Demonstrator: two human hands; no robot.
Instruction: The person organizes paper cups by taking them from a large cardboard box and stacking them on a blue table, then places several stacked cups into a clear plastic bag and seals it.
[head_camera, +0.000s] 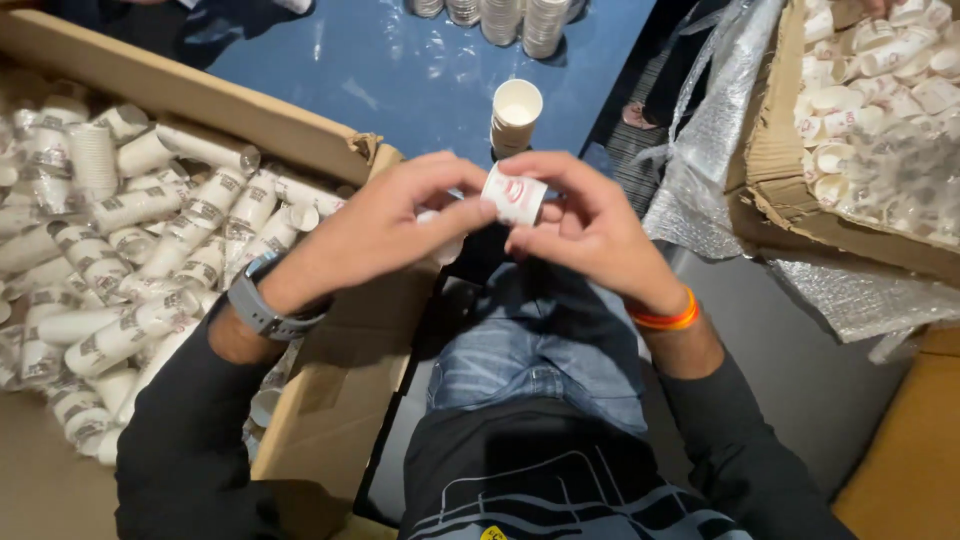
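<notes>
As we sit over our lap, our left hand (385, 225) and right hand (585, 230) grip a small paper cup (515, 195) at frame centre. A cup stack (515, 115) stands at twelve o'clock; a cardboard box (200, 100) of cups lies at nine.

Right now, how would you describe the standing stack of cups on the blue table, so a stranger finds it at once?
Start at the blue table ahead of the person. Just beyond both hands, near the table's edge, stands a short stack of paper cups, open mouth up. It stands alone, apart from the stacks at the far edge and the cups lying loose in the cardboard boxes.
</notes>
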